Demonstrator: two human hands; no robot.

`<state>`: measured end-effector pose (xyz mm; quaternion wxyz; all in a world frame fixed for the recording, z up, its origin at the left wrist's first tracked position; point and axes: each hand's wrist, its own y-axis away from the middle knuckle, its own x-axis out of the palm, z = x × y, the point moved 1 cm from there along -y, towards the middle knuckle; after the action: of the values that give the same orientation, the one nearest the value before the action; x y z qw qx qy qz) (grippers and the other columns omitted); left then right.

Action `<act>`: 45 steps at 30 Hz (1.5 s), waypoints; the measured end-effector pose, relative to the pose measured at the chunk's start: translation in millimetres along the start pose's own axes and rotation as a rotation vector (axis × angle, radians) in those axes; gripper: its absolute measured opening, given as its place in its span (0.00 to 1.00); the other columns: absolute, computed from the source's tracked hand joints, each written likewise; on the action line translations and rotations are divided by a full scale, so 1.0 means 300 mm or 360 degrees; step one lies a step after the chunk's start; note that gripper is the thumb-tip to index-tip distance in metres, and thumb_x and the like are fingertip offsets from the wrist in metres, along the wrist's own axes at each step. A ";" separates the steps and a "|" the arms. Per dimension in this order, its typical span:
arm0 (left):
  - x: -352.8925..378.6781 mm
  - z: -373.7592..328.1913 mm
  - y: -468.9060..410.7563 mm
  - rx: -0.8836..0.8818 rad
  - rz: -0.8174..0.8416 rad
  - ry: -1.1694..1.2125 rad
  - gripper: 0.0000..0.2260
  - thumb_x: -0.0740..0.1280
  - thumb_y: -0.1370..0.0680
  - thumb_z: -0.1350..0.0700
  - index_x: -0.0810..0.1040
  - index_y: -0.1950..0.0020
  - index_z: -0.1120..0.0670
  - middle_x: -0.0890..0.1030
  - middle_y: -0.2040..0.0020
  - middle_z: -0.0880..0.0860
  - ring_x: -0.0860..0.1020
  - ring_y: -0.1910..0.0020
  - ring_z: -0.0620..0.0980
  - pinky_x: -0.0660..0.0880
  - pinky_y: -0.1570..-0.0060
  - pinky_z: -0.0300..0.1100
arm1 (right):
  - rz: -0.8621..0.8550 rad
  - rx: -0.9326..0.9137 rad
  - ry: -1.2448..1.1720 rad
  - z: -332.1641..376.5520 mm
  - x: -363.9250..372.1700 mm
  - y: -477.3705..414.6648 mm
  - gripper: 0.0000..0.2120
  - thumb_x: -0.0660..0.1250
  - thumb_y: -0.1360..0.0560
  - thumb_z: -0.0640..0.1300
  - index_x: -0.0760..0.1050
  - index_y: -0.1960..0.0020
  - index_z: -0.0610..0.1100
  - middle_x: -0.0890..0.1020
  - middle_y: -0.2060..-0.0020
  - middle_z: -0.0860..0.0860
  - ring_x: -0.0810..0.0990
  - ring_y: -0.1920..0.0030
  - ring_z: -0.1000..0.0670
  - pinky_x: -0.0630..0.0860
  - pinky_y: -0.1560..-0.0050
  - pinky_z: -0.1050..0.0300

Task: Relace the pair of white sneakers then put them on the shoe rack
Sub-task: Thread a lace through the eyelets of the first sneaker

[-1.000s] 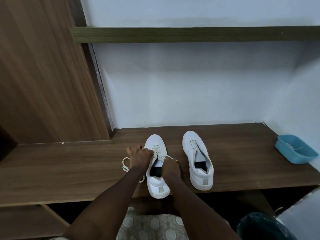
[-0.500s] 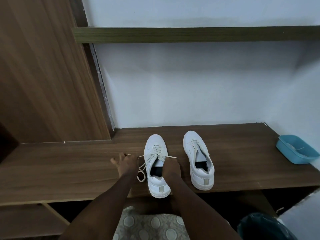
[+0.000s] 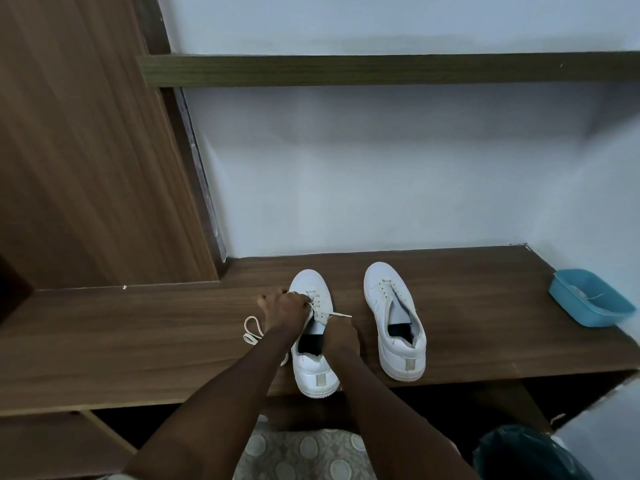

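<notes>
Two white sneakers stand side by side on the brown wooden shelf [image 3: 138, 334], toes toward the wall. The left sneaker [image 3: 313, 370] is partly laced; its cream lace [image 3: 252, 330] loops onto the wood at its left. My left hand [image 3: 285, 308] lies over its eyelets and pinches the lace there. My right hand [image 3: 341, 336] grips the sneaker's right side, with a lace end [image 3: 341, 315] sticking out above it. The right sneaker [image 3: 394, 317] stands apart, untouched, its eyelets without a lace.
A blue plastic tub [image 3: 588, 301] sits at the shelf's right end by the wall. A tall wooden panel [image 3: 86, 150] rises at the left, and a dark upper shelf [image 3: 381, 69] crosses the white wall. A dark bin [image 3: 530, 455] stands below at the right.
My left hand, which had drawn the lace out to the left half a second ago, has come back onto the left sneaker's eyelets. My right hand has stayed on the sneaker.
</notes>
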<state>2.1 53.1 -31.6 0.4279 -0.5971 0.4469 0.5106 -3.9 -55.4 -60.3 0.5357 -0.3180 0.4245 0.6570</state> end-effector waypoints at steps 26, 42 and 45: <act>0.002 0.016 0.012 -0.0005 0.0048 -0.0147 0.11 0.58 0.20 0.49 0.76 0.41 0.45 0.79 0.44 0.48 0.68 0.36 0.50 0.58 0.36 0.58 | -0.0006 -0.0012 -0.0021 -0.002 -0.007 0.004 0.15 0.55 0.19 0.38 0.69 0.33 0.41 0.72 0.37 0.43 0.74 0.37 0.44 0.72 0.41 0.56; 0.018 0.024 0.038 -0.0197 -0.0076 -0.0155 0.10 0.58 0.21 0.57 0.78 0.48 0.50 0.81 0.51 0.50 0.74 0.46 0.52 0.61 0.36 0.57 | -0.0025 -0.0019 -0.0005 -0.004 -0.002 -0.001 0.15 0.55 0.19 0.37 0.69 0.34 0.40 0.73 0.37 0.43 0.75 0.38 0.44 0.73 0.42 0.56; 0.038 0.026 0.026 -0.0292 -0.0085 -0.0100 0.11 0.58 0.22 0.57 0.79 0.48 0.50 0.81 0.52 0.49 0.75 0.48 0.51 0.61 0.38 0.57 | -0.0021 -0.0024 -0.0004 -0.002 -0.003 0.003 0.15 0.56 0.20 0.37 0.70 0.35 0.40 0.74 0.38 0.43 0.76 0.38 0.44 0.73 0.43 0.56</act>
<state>-6.2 57.9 -44.3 0.3987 -0.6292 0.3685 0.5562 -4.6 -56.5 -59.5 0.5381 -0.3242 0.4167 0.6570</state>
